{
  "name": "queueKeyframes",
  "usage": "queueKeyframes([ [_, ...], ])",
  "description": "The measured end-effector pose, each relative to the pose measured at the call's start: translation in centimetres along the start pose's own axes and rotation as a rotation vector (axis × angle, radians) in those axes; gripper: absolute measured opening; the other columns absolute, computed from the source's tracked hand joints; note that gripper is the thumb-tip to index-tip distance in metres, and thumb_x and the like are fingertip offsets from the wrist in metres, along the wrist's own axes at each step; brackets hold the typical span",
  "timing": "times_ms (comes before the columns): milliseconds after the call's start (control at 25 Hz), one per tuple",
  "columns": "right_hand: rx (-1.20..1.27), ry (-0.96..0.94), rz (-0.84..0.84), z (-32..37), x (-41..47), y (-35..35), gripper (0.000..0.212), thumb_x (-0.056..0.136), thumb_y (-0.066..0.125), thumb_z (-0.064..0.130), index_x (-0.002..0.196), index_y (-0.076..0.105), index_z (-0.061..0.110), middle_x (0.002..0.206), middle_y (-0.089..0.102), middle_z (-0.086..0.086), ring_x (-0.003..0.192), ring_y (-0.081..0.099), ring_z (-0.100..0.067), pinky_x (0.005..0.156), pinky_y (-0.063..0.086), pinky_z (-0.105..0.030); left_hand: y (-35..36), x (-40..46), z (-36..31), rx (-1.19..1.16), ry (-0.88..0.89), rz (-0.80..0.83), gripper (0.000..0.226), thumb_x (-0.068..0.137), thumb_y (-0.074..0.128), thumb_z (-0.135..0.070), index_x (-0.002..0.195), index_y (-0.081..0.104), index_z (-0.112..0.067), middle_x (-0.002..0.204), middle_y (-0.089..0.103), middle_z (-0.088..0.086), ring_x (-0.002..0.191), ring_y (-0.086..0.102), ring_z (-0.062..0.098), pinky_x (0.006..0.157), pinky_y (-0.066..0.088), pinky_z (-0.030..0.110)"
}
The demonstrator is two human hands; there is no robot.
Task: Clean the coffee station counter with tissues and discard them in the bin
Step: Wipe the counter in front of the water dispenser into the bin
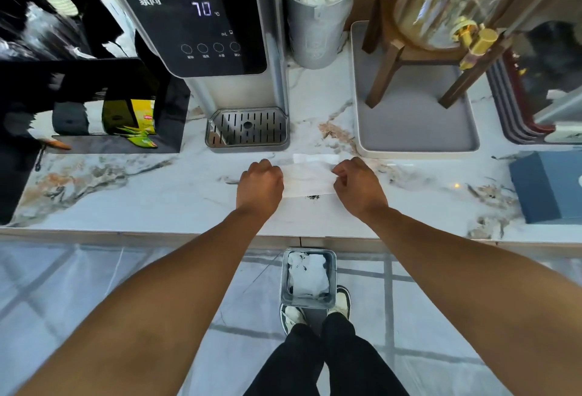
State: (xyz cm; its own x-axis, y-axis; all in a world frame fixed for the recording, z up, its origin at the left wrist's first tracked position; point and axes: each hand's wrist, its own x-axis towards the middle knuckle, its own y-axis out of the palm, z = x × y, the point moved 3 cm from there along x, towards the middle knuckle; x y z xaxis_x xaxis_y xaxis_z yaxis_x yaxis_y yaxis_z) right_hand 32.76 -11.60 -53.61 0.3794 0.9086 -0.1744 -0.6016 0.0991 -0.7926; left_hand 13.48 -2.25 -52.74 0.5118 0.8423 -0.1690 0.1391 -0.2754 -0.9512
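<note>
A white tissue [307, 180] is stretched flat just above the marble table [141, 194] at the centre of the frame, held between both hands. The left hand [260, 184] has its grip closed on the tissue's left edge, fingers curled under so the knuckles face the camera; the right hand [357, 186] pinches the right edge, thumb and fingers closed narrow on the paper. The tissue spans the gap between the two grips, and a small patch of dark crumbs [311, 197] lies at its near edge.

Behind the hands, in the upper middle of the frame, stands a water dispenser [201, 27] showing 70 on its display, with its drip tray [247, 128] in front. To its right is a grey cylindrical bin [318, 33] holding crumpled tissues. Further right, a grey tray [409, 125] carries a glass drink dispenser on a wooden stand [387, 71]. On the floor at the lower centre, just beside the person's shoes [294, 315], sits a small rectangular bin [308, 279] with used tissues inside.
</note>
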Motion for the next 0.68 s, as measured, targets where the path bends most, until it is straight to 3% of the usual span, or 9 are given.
queueKeyframes([
  [160, -0.01, 0.012, 0.013, 0.6, 0.0, 0.0, 0.028, 0.088, 0.054, 0.013, 0.116, 0.058, 0.012, 0.119, 0.054, -0.006, 0.105, 0.06, -0.026, 0.092, 0.051, -0.036, -0.3, -0.5, 1.1, -0.142, 0.054, -0.019, 0.028, 0.094, 0.057, -0.011, 0.12, 0.066, -0.003, 0.123, 0.057, 0.015, 0.116, 0.055, 0.034, 0.101, 0.048, 0.046],
  [360, -0.028, -0.062, -0.028, 1.9, 0.1, 0.0, 0.028, 0.087, 0.06, 0.019, 0.115, 0.06, 0.017, 0.115, 0.052, -0.005, 0.11, 0.053, -0.026, 0.098, 0.047, -0.038, -1.2, -2.0, 4.2, -0.121, 0.011, -0.145, 0.032, 0.092, 0.056, -0.006, 0.123, 0.063, 0.001, 0.125, 0.059, 0.019, 0.118, 0.055, 0.038, 0.103, 0.046, 0.047],
  [520, -0.053, -0.202, 0.059, 3.6, 1.0, 1.1, 0.023, 0.091, 0.063, 0.029, 0.114, 0.064, 0.025, 0.105, 0.051, -0.002, 0.11, 0.049, -0.024, 0.101, 0.043, -0.036, -0.1, -3.3, 7.4, -0.021, -0.045, -0.17, 0.04, 0.097, 0.051, -0.012, 0.134, 0.054, 0.0, 0.145, 0.049, 0.02, 0.14, 0.041, 0.039, 0.122, 0.026, 0.051],
  [680, -0.098, -0.227, 0.163, 3.9, 2.5, 2.9, 0.03, 0.09, 0.066, 0.037, 0.119, 0.064, 0.028, 0.109, 0.05, -0.001, 0.112, 0.048, -0.023, 0.102, 0.041, -0.037, 1.7, -2.4, 9.7, -0.02, -0.092, -0.181, 0.048, 0.101, 0.042, -0.017, 0.146, 0.041, 0.001, 0.159, 0.034, 0.019, 0.152, 0.024, 0.033, 0.127, 0.015, 0.049],
])
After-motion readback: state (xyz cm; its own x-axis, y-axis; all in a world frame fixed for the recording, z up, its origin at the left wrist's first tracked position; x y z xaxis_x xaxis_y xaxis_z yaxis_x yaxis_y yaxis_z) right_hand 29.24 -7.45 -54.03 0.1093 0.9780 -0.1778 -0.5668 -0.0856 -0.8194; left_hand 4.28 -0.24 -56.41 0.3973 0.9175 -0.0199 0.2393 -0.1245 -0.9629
